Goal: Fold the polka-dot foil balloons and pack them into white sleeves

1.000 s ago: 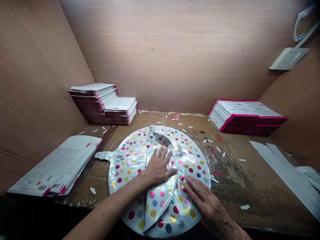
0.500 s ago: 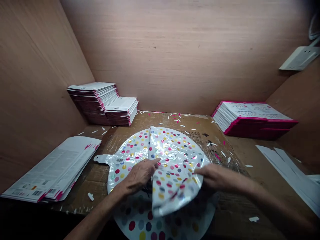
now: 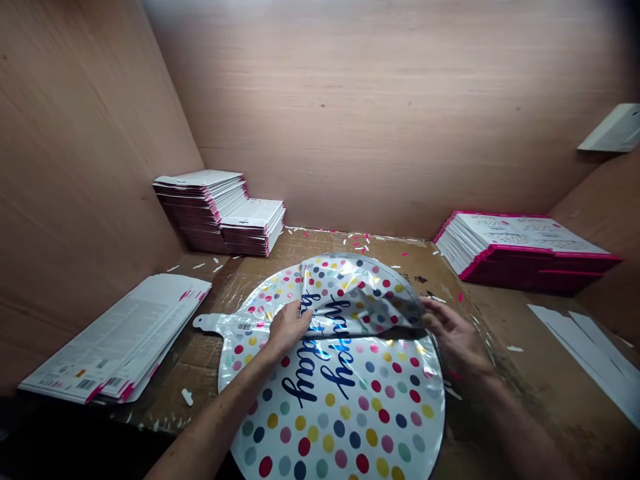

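A flat foil balloon with coloured dots and blue "happy birthday" lettering lies in front of me, its tail pointing left. The upper part is creased, with a vertical fold line and a raised fold across the lettering. My left hand is closed on the foil at this crease, left of the lettering; its fingertips are partly hidden. At the balloon's right edge, my right hand pinches the lifted rim between thumb and fingers.
Stacked card envelopes stand at the back left, and a pink-edged stack at the back right. Flat printed cards lie at left, white sheets at right. Paper scraps litter the cardboard. Wooden walls enclose the surface.
The folded-over flap has been opened back upward, uncovering the lettering and lower dots. My right hand has moved up and right with the rim. The view has shifted slightly.
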`<action>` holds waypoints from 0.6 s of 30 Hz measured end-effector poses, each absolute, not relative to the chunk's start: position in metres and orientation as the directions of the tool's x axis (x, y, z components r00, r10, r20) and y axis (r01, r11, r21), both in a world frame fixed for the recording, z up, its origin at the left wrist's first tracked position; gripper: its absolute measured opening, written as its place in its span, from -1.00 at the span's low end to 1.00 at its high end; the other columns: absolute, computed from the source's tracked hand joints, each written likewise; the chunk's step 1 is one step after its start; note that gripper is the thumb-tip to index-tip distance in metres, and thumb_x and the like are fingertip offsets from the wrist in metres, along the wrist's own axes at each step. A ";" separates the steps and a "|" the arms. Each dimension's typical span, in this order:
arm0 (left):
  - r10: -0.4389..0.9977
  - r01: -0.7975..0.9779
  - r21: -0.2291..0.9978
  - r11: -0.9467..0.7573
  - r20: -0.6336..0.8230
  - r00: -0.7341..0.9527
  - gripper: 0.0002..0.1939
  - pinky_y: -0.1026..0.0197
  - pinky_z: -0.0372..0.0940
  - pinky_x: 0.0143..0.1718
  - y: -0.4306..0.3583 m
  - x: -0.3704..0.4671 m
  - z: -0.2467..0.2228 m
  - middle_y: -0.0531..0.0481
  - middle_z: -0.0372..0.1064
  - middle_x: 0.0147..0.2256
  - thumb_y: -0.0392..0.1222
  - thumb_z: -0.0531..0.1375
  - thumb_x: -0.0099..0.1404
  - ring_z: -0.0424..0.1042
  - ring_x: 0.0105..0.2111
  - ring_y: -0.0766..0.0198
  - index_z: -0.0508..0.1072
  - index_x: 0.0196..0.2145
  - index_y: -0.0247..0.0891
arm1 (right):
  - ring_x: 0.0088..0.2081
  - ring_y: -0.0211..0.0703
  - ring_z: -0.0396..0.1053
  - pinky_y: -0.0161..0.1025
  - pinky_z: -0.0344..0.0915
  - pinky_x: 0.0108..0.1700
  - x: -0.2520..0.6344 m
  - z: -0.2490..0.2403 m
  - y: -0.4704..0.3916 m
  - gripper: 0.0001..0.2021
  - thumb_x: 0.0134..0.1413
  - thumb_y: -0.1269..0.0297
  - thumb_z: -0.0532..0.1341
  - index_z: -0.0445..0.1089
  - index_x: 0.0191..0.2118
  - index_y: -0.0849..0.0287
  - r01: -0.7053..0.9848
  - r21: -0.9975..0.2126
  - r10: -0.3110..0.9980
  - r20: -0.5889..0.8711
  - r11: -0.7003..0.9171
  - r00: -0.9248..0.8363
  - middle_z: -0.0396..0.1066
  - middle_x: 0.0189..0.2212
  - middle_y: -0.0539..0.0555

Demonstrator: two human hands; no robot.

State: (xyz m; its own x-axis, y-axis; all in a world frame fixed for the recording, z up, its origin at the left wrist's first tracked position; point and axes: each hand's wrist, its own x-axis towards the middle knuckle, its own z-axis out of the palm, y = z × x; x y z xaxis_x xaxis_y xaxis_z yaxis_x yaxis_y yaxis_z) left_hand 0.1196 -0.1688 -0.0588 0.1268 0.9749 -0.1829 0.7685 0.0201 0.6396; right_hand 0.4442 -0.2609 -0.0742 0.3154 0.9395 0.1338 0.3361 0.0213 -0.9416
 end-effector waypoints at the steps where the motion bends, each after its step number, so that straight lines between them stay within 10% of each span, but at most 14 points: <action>1: 0.975 0.790 0.613 0.025 -0.189 0.116 -0.73 0.21 0.24 -0.33 -0.168 0.120 -0.058 -0.11 0.51 -0.29 0.00 0.11 0.27 0.47 -0.24 0.06 0.47 -0.28 -0.24 | -0.33 -0.02 0.42 -0.18 0.35 -0.31 0.446 -0.085 -0.263 -0.42 -0.07 -0.32 0.22 0.46 -0.18 0.12 0.404 -0.914 0.933 0.128 -0.020 0.337 0.49 -0.36 0.12; 6: 0.988 0.857 0.515 0.020 -0.142 0.062 -0.60 0.12 0.30 -0.18 -0.174 0.130 -0.050 -0.19 0.50 -0.13 0.00 0.12 0.29 0.47 -0.13 0.00 0.37 -0.01 -0.30 | -0.52 -0.17 0.26 -0.28 0.13 -0.48 0.441 -0.098 -0.244 -0.50 0.05 -0.23 0.09 0.39 -0.51 0.15 0.657 -0.727 0.888 0.147 -0.201 0.435 0.33 -0.62 0.00; 12: 0.901 0.930 0.184 -0.318 0.365 0.235 -0.43 -0.05 0.11 0.21 -0.168 0.159 -0.051 -0.39 0.14 0.25 -0.01 0.06 0.37 0.08 0.28 -0.11 0.22 0.20 -0.47 | -0.50 -0.16 0.29 -0.27 0.09 -0.45 0.440 -0.098 -0.240 -0.54 0.12 -0.16 0.03 0.36 -0.51 0.12 0.763 -0.599 0.885 0.184 -0.244 0.427 0.35 -0.60 0.00; 18: 0.922 0.922 0.074 -0.380 0.118 0.370 -0.25 -0.20 -0.12 0.30 -0.135 0.165 -0.089 -0.37 -0.09 0.35 0.22 -0.12 0.40 -0.15 0.36 -0.17 0.10 0.32 -0.40 | -0.17 0.06 0.43 -0.10 0.32 -0.18 0.428 -0.090 -0.248 -0.58 0.20 -0.02 0.05 0.43 -0.10 0.21 0.897 -0.420 0.891 0.343 -0.138 0.298 0.49 -0.20 0.23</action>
